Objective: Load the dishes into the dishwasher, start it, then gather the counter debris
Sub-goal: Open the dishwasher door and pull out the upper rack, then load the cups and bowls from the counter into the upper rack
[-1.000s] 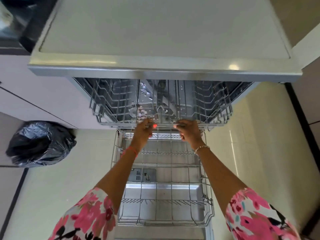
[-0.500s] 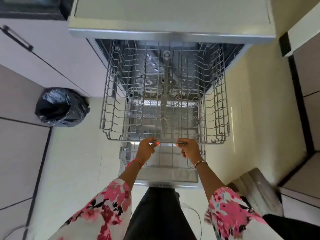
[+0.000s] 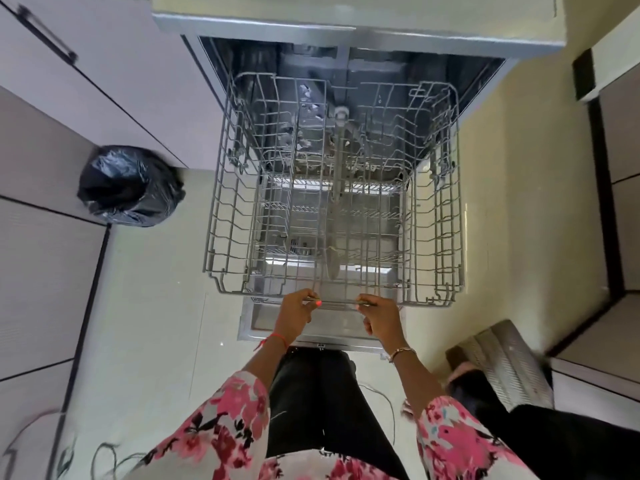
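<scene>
upper rack was drawn further out of the dishwasher | its front rail was clasped by left hand and right hand | rack was extended over the dishwasher's door

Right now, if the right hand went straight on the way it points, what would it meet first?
The right hand grips the upper rack by its front rail, so that rail comes first; beyond it the rack looks empty.

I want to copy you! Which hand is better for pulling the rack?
Probably neither: left hand and right hand both grip the rack by its front rail, either side of the middle.
</scene>
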